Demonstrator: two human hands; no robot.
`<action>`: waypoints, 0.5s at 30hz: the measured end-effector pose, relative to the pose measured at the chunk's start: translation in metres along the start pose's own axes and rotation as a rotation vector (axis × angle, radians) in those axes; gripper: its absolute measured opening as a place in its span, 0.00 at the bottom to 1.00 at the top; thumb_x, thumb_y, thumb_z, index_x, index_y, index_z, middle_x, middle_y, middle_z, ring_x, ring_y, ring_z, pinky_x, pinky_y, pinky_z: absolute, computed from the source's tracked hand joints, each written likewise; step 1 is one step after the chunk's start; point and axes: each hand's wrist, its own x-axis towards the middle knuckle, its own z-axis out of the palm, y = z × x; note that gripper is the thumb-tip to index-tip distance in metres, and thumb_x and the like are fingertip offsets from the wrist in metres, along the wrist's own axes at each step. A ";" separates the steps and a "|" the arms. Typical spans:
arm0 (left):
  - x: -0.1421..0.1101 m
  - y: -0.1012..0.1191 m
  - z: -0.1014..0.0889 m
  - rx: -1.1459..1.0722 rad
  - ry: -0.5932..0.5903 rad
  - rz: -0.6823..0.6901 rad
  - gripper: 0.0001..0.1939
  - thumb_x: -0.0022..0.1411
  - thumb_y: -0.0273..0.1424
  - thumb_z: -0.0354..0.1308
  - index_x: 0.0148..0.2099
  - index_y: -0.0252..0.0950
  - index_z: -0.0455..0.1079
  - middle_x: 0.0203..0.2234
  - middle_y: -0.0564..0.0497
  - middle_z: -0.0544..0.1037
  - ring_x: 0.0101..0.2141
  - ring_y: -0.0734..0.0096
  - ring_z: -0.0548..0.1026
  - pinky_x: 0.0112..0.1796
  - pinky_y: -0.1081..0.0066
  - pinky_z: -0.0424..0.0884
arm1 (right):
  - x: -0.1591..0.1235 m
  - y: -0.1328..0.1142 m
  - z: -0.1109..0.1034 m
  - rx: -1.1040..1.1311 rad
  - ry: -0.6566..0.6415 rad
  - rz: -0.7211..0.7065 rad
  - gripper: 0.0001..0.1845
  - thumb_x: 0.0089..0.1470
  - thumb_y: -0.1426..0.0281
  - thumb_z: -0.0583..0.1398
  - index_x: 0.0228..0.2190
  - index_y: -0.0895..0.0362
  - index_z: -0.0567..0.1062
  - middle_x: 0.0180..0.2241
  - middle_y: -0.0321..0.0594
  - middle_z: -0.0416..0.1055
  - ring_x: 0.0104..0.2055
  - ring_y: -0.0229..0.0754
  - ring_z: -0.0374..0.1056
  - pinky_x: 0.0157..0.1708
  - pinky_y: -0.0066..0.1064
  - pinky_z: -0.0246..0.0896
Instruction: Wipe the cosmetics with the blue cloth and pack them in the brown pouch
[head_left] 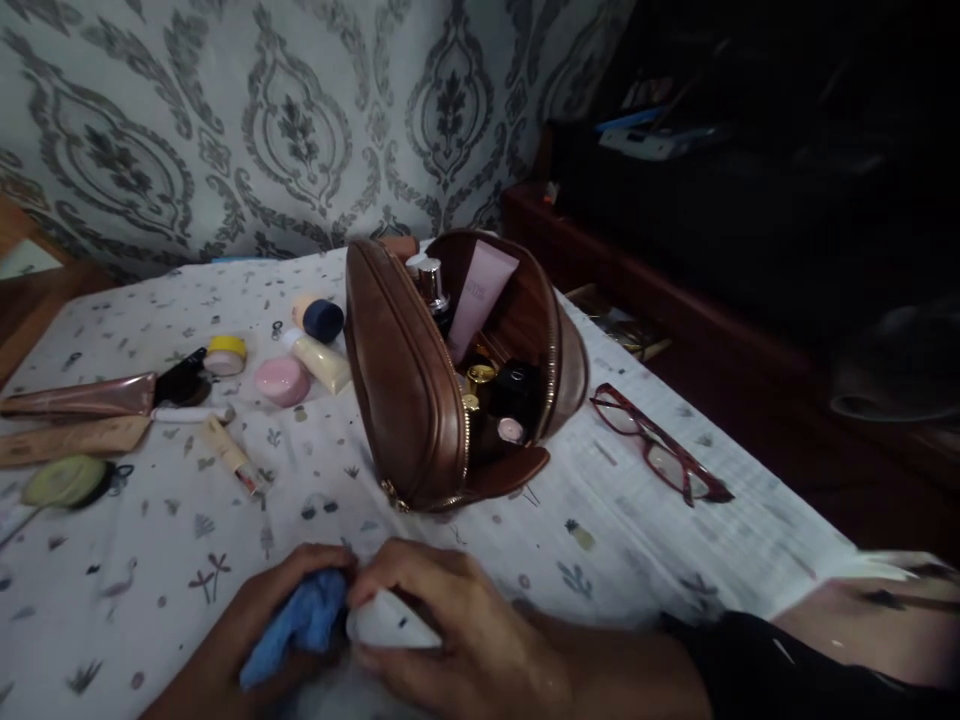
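Observation:
Near the front of the cloth, my left hand [262,610] is closed on a crumpled blue cloth [304,620]. My right hand [465,630] grips a small white container [390,622], its kind partly hidden by my fingers, held right beside the blue cloth. Beyond both hands stands a brown toiletry bag [409,400], unzipped wide. Inside it a pink squeeze tube [481,290] leans upright, with a silver-capped bottle [430,285], a gold-topped item [480,374] and other small cosmetics around it.
Left of the bag lie a pink jar [283,381], a cream tube [319,360], a navy-capped bottle [322,318], a yellow-lidded jar [225,354], a small beige tube [231,455] and a rose-gold tube [82,396]. Red-framed glasses [660,445] rest to the right, near the table edge.

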 end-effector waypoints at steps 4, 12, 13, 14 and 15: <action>0.000 0.002 0.003 -0.035 -0.005 -0.004 0.20 0.57 0.39 0.65 0.53 0.47 0.74 0.46 0.49 0.81 0.47 0.56 0.78 0.48 0.65 0.75 | -0.020 -0.023 -0.022 -0.089 0.014 0.049 0.11 0.62 0.64 0.60 0.43 0.56 0.74 0.35 0.40 0.74 0.33 0.38 0.71 0.35 0.29 0.70; 0.006 0.014 0.005 -0.243 -0.173 0.023 0.18 0.64 0.41 0.59 0.54 0.42 0.69 0.43 0.45 0.79 0.43 0.60 0.77 0.36 0.71 0.76 | -0.039 -0.078 -0.086 -0.404 0.233 0.017 0.15 0.67 0.56 0.52 0.39 0.51 0.72 0.36 0.42 0.74 0.39 0.43 0.73 0.38 0.33 0.71; 0.006 0.016 0.004 -0.249 -0.182 0.021 0.18 0.64 0.41 0.59 0.54 0.42 0.68 0.43 0.45 0.78 0.43 0.60 0.77 0.36 0.72 0.75 | -0.038 -0.084 -0.093 -0.406 0.234 0.018 0.16 0.67 0.55 0.51 0.37 0.52 0.71 0.34 0.41 0.73 0.35 0.42 0.72 0.35 0.32 0.71; 0.006 0.017 0.004 -0.251 -0.188 0.020 0.17 0.64 0.41 0.59 0.54 0.42 0.68 0.43 0.45 0.78 0.43 0.60 0.77 0.36 0.71 0.75 | -0.036 -0.089 -0.099 -0.416 0.232 0.039 0.17 0.66 0.54 0.52 0.35 0.52 0.71 0.31 0.40 0.72 0.31 0.40 0.70 0.30 0.31 0.69; 0.006 0.019 0.004 -0.251 -0.192 0.021 0.17 0.65 0.41 0.59 0.54 0.42 0.68 0.43 0.45 0.78 0.43 0.60 0.77 0.36 0.71 0.75 | -0.035 -0.093 -0.104 -0.437 0.238 0.064 0.18 0.66 0.53 0.52 0.33 0.53 0.70 0.27 0.39 0.70 0.27 0.39 0.67 0.25 0.29 0.66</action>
